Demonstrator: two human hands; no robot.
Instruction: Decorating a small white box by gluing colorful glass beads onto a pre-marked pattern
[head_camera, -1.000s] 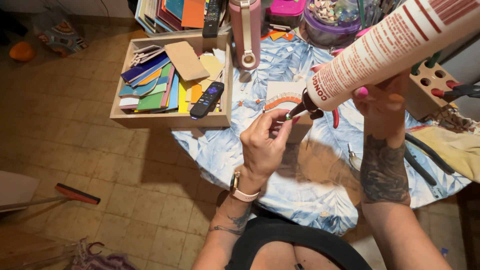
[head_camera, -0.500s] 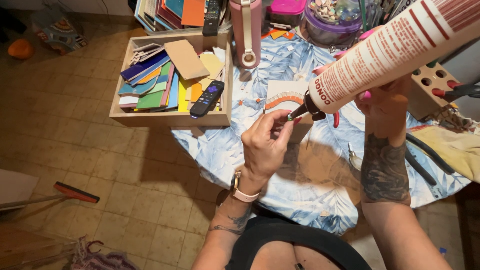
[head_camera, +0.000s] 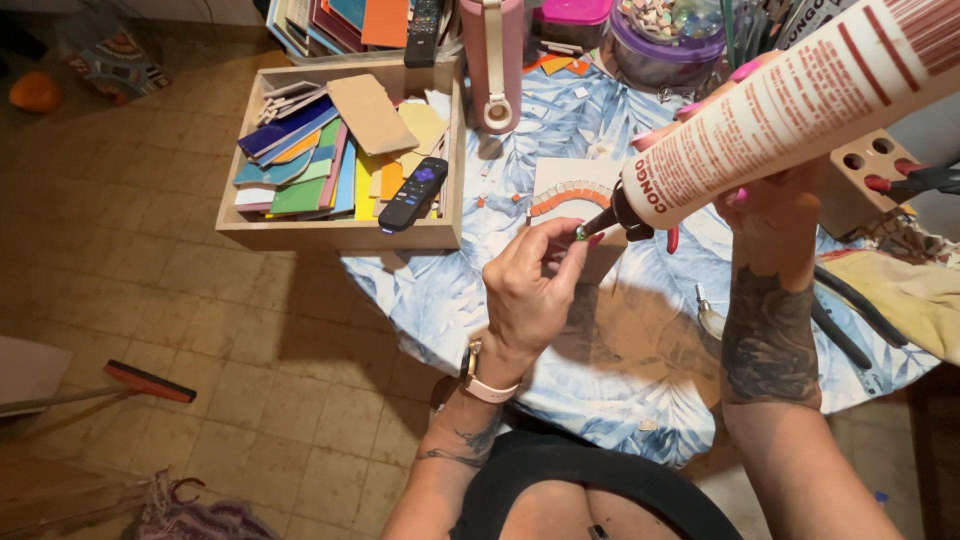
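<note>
- Right hand (head_camera: 765, 200) is clamped around a glue tube (head_camera: 800, 100), nozzle pointing toward eight o'clock.
- Left hand (head_camera: 530, 290) pinches a small green piece (head_camera: 579, 233) at the nozzle tip.
- Wooden tray (head_camera: 340, 235) sits at ten o'clock.

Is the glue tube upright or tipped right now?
Tipped. The glue tube, held in the right hand, slants nozzle-down toward the small piece pinched in the left hand's fingertips.
</note>
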